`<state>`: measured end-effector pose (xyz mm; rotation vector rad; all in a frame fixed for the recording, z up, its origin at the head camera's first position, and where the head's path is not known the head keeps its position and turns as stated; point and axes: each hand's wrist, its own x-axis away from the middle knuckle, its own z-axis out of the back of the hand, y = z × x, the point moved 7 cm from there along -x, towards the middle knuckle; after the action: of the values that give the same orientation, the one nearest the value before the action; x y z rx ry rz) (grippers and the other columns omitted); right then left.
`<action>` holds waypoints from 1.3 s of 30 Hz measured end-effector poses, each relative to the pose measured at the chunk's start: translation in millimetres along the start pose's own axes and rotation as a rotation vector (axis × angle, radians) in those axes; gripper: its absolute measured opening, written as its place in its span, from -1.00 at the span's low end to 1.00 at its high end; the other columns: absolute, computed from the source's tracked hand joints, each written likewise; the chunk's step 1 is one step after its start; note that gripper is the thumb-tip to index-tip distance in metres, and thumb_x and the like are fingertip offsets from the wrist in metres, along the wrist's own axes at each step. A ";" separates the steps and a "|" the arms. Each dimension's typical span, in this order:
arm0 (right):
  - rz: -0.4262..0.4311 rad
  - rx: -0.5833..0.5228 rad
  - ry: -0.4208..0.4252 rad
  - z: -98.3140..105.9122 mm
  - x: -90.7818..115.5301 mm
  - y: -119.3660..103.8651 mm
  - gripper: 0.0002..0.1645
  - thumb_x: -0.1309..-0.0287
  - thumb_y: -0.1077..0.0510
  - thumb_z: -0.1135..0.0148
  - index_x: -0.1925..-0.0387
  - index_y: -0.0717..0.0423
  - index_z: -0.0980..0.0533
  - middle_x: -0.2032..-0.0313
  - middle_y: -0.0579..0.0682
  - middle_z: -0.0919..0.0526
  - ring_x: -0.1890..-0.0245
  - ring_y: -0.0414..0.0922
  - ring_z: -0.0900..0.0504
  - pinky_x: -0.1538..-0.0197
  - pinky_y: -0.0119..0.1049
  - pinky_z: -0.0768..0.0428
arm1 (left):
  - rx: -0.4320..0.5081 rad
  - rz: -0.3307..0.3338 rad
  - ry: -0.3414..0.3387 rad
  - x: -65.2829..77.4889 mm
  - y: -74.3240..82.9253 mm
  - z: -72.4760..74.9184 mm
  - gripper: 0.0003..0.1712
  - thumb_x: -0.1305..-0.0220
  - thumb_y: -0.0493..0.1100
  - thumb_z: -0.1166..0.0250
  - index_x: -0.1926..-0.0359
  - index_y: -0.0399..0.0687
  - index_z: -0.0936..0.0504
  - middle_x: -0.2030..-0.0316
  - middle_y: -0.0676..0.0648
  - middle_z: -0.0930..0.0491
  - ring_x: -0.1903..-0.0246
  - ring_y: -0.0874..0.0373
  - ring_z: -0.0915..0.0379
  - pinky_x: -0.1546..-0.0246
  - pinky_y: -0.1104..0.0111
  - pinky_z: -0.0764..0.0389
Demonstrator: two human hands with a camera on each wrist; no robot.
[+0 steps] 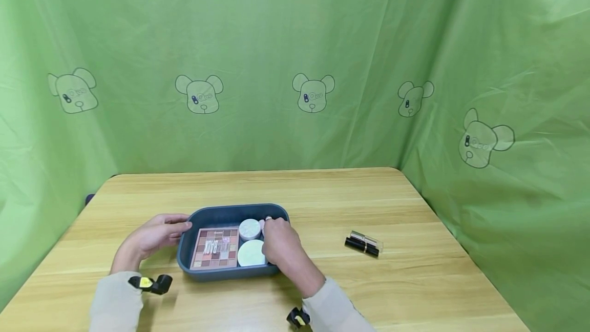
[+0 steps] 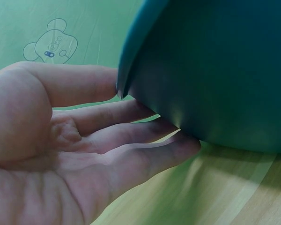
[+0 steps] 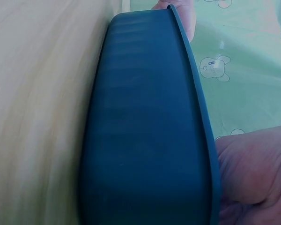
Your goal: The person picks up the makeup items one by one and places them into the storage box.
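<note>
A dark blue, round-cornered tray (image 1: 230, 272) sits on the table. At its left end my left hand (image 1: 156, 234) has the thumb over the rim; its long fingers lie against the outer wall, as the left wrist view shows. Inside are an eyeshadow palette (image 1: 215, 248), a round white compact (image 1: 251, 253) and a smaller round white jar (image 1: 249, 229). My right hand (image 1: 282, 242) reaches into the tray's right end with curled fingers. It holds a small pale pink item (image 1: 269, 218), mostly hidden by the hand, so I cannot tell its kind.
Right of the tray lie a black cosmetic tube (image 1: 361, 246) and a clear-cased one (image 1: 373, 240), side by side. The wood-grain table (image 1: 322, 193) is bounded by a green curtain (image 1: 258, 132) with bear outlines at the back and sides.
</note>
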<state>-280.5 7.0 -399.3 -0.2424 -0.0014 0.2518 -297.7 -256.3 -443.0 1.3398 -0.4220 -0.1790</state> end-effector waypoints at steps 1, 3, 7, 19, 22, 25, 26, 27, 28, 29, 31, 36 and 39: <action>0.000 0.007 -0.004 0.1 0.2 -0.2 -0.53 -0.09 0.27 -0.45 -0.06 0.32 -0.59 0.18 0.16 -0.70 0.34 -0.10 -0.58 0.40 -0.28 -0.64 | -0.001 0.000 -0.001 0.0 0.0 0.0 -0.29 -0.51 -0.17 -0.12 -0.39 -0.67 -0.15 -0.33 -0.56 -0.34 -0.31 -0.28 -0.40 -0.27 0.16 -0.60; -0.003 0.018 -0.013 0.1 0.6 -0.5 -0.53 -0.09 0.26 -0.46 -0.06 0.31 -0.60 0.17 0.15 -0.70 0.33 -0.09 -0.57 0.38 -0.28 -0.66 | -0.001 0.001 -0.001 0.0 0.0 -0.1 -0.30 -0.51 -0.17 -0.12 -0.39 -0.67 -0.15 -0.33 -0.55 -0.34 -0.31 -0.28 -0.40 -0.27 0.16 -0.59; -0.012 0.027 -0.028 0.3 1.5 -0.9 -0.51 -0.08 0.25 -0.47 -0.07 0.30 -0.60 0.12 0.14 -0.70 0.31 -0.09 -0.57 0.34 -0.28 -0.67 | -0.001 0.004 0.000 0.1 -0.1 0.2 -0.30 -0.52 -0.17 -0.12 -0.39 -0.67 -0.15 -0.33 -0.55 -0.34 -0.31 -0.28 -0.40 -0.27 0.16 -0.60; -0.032 -0.003 -0.039 0.6 3.4 -1.7 -0.58 -0.09 0.27 -0.46 0.00 0.33 -0.62 0.18 0.14 -0.68 0.37 -0.08 -0.54 0.42 -0.33 -0.61 | -0.005 0.004 -0.003 -0.4 -2.3 1.3 -0.29 -0.53 -0.16 -0.11 -0.40 -0.66 -0.13 -0.35 -0.56 -0.32 -0.33 -0.33 -0.37 -0.27 0.14 -0.59; -0.045 -0.015 -0.049 0.2 4.4 -1.7 -0.59 -0.10 0.29 -0.45 -0.01 0.33 -0.62 0.19 0.13 -0.68 0.40 -0.09 -0.53 0.47 -0.35 -0.58 | -0.008 0.005 -0.004 -0.8 -3.2 1.7 -0.29 -0.53 -0.16 -0.10 -0.40 -0.66 -0.13 -0.35 -0.55 -0.32 -0.34 -0.34 -0.36 -0.28 0.13 -0.58; -0.052 -0.015 -0.055 0.0 5.0 -1.7 -0.56 -0.12 0.31 -0.43 -0.06 0.34 -0.60 0.14 0.14 -0.69 0.37 -0.09 -0.53 0.46 -0.35 -0.59 | -0.006 0.004 -0.005 -1.1 -3.4 1.7 -0.29 -0.53 -0.16 -0.10 -0.41 -0.66 -0.13 -0.35 -0.56 -0.31 -0.34 -0.35 -0.34 -0.29 0.12 -0.58; -0.053 -0.017 -0.058 -0.2 5.2 -1.8 -0.54 -0.12 0.32 -0.42 -0.08 0.34 -0.59 0.12 0.15 -0.69 0.36 -0.08 -0.54 0.45 -0.34 -0.59 | -0.006 0.004 -0.005 -1.2 -3.2 1.6 -0.29 -0.53 -0.16 -0.10 -0.41 -0.66 -0.13 -0.35 -0.56 -0.31 -0.34 -0.35 -0.34 -0.28 0.13 -0.58; -0.053 -0.017 -0.060 -0.4 5.2 -1.8 -0.53 -0.12 0.32 -0.42 -0.10 0.34 -0.59 0.10 0.16 -0.69 0.35 -0.08 -0.54 0.44 -0.34 -0.60 | -0.006 0.003 -0.005 -1.1 -3.0 1.5 -0.29 -0.53 -0.17 -0.10 -0.41 -0.66 -0.13 -0.35 -0.56 -0.30 -0.34 -0.35 -0.34 -0.28 0.13 -0.58; -0.053 -0.014 -0.061 -0.4 5.4 -1.9 -0.51 -0.13 0.32 -0.42 -0.12 0.34 -0.58 0.08 0.17 -0.69 0.33 -0.08 -0.55 0.43 -0.33 -0.61 | -0.005 0.003 -0.004 -1.0 -2.8 1.3 -0.29 -0.53 -0.17 -0.10 -0.41 -0.66 -0.13 -0.35 -0.56 -0.30 -0.34 -0.35 -0.34 -0.28 0.13 -0.58; -0.052 -0.010 -0.062 -0.5 5.5 -2.0 -0.48 -0.13 0.32 -0.42 -0.15 0.33 -0.57 0.05 0.18 -0.69 0.32 -0.07 -0.55 0.42 -0.33 -0.62 | -0.005 0.002 -0.004 -0.9 -2.5 1.2 -0.29 -0.53 -0.17 -0.10 -0.40 -0.67 -0.13 -0.35 -0.56 -0.30 -0.34 -0.35 -0.34 -0.28 0.13 -0.58; -0.049 -0.002 -0.065 -0.5 5.9 -2.4 -0.46 -0.13 0.32 -0.42 -0.18 0.32 -0.56 0.03 0.19 -0.68 0.30 -0.07 -0.56 0.41 -0.33 -0.62 | -0.008 0.001 -0.004 -0.4 -2.1 1.0 -0.30 -0.53 -0.17 -0.11 -0.40 -0.67 -0.13 -0.35 -0.57 -0.30 -0.34 -0.36 -0.35 -0.28 0.13 -0.58; -0.019 0.038 -0.044 0.4 6.6 -4.1 -0.46 -0.13 0.31 -0.42 -0.18 0.28 -0.57 0.03 0.18 -0.69 0.27 -0.08 -0.57 0.35 -0.31 -0.65 | -0.014 0.002 -0.003 0.2 -2.2 0.9 -0.30 -0.53 -0.16 -0.11 -0.40 -0.66 -0.14 -0.35 -0.56 -0.31 -0.33 -0.34 -0.36 -0.28 0.12 -0.58; -0.005 0.055 -0.025 1.3 6.6 -4.7 -0.48 -0.12 0.31 -0.42 -0.16 0.26 -0.59 0.06 0.16 -0.70 0.25 -0.08 -0.59 0.32 -0.28 -0.67 | -0.013 0.000 -0.003 -0.1 -2.1 1.1 -0.29 -0.53 -0.16 -0.11 -0.40 -0.66 -0.14 -0.35 -0.56 -0.31 -0.32 -0.33 -0.38 -0.28 0.13 -0.59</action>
<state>-273.0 4.5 -397.1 -0.1842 -0.0199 0.2492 -298.0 -257.7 -444.9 1.3266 -0.4227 -0.1829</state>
